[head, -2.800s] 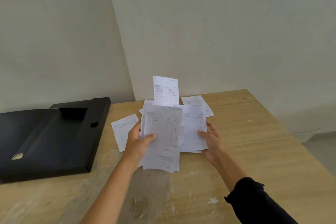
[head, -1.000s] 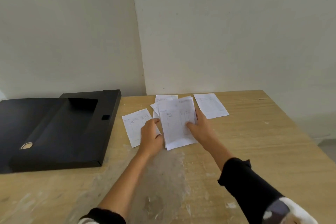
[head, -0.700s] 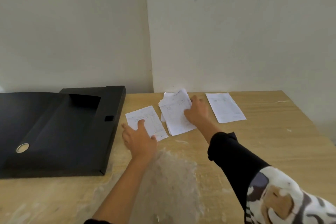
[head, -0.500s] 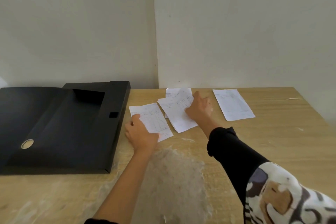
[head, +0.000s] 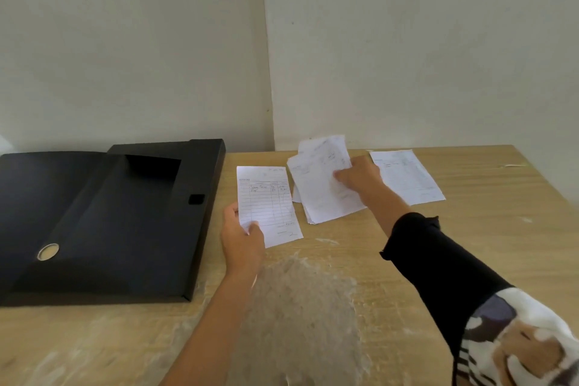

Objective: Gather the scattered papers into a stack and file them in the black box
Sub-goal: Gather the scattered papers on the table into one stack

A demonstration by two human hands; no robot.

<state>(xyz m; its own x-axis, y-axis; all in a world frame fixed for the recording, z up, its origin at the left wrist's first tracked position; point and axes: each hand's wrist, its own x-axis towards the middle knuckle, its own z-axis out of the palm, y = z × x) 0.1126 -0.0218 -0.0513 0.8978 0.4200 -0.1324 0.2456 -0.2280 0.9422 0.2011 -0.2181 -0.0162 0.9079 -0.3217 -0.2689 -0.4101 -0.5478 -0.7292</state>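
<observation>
My left hand (head: 241, 238) pinches the lower left corner of a single printed sheet (head: 266, 202), lifted off the table just right of the black box (head: 103, 222). My right hand (head: 360, 177) grips a bundle of white papers (head: 319, 185) near the back of the table; its far edge is raised and blurred. One more loose sheet (head: 407, 175) lies flat on the wood to the right of that hand. The black box lies open at the left, its flap spread out.
The wooden table (head: 470, 244) is set in a corner between two pale walls (head: 407, 41). A whitish scuffed patch (head: 300, 307) marks the wood in front of me. A metal ring (head: 47, 251) sits on the box's near left part.
The gathered bundle went down on the table, then my right hand pushed and lifted its far end. My left hand reached the left sheet and picked it up by its corner.
</observation>
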